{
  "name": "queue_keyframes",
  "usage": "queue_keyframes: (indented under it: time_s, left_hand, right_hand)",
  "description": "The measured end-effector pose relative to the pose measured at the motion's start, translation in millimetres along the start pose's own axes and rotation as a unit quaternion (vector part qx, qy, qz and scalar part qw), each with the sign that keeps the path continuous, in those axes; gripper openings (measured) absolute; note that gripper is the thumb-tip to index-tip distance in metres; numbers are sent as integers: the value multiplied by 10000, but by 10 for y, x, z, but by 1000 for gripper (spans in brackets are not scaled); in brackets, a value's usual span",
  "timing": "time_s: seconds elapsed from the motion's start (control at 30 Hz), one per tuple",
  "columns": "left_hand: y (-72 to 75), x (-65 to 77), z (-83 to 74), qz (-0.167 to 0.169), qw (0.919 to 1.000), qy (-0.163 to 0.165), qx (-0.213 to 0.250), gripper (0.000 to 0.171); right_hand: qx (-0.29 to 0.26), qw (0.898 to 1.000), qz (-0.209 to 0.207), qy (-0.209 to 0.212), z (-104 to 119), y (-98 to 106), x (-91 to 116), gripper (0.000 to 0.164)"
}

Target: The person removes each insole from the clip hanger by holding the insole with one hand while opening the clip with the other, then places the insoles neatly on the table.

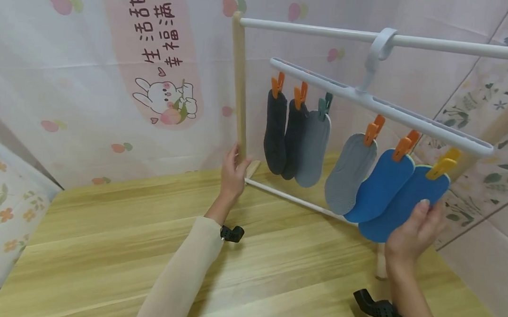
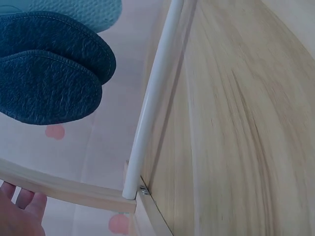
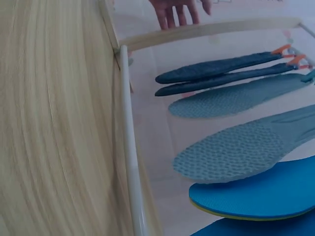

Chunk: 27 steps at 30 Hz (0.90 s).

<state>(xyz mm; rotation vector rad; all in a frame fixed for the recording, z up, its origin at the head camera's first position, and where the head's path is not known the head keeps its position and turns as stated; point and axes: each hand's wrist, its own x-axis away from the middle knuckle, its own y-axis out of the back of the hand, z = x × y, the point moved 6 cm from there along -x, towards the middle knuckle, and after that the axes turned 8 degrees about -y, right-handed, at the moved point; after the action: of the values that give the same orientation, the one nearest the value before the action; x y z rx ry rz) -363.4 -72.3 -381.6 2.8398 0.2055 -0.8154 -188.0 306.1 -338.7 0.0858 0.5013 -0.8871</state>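
Observation:
My left hand (image 1: 233, 174) is at the lower part of the rack's left wooden post (image 1: 239, 82). In the left wrist view its fingertips (image 2: 35, 200) touch the post's outer edge. At the right end, my right hand (image 1: 416, 234) is beside the lower blue insole (image 1: 398, 214) and the right post; its thumb overlaps the insole, and its grip is hidden. Orange, green and yellow clips (image 1: 443, 166) hold several insoles on a white hanger (image 1: 367, 99): dark (image 1: 275, 136), grey (image 1: 350, 174) and blue (image 1: 382, 187).
The hanger's hook (image 1: 380, 48) hangs on the rack's white top bar (image 1: 310, 29). A lower white bar (image 1: 292, 198) runs close above the wooden table (image 1: 118, 247). Patterned curtains (image 1: 86, 99) stand behind and at both sides. Each wrist carries a black camera mount (image 1: 232, 233).

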Motion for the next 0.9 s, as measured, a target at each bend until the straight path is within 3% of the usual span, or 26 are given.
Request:
queue_keyframes:
  time_s: [0.2,0.43,0.67,0.9]
  left_hand:
    - [199,78,-10,-202,9997,-72,-70,67]
    - [386,158,5,-239,9997,-35,-76,69]
    - [623,237,7,-441,9988,39,-196,72]
    - [915,308,-7,-682,9970,37,-361,69]
  right_hand:
    - [-702,9893,-60,-1281,-146,-125,42,46]
    - [-594,9939,30,-925,-155,-321,39,47]
    - [-680,9895,-17,-1278,-207,-512,103,45]
    - [-207,9931,278,-1123,-197,-729,154,47]
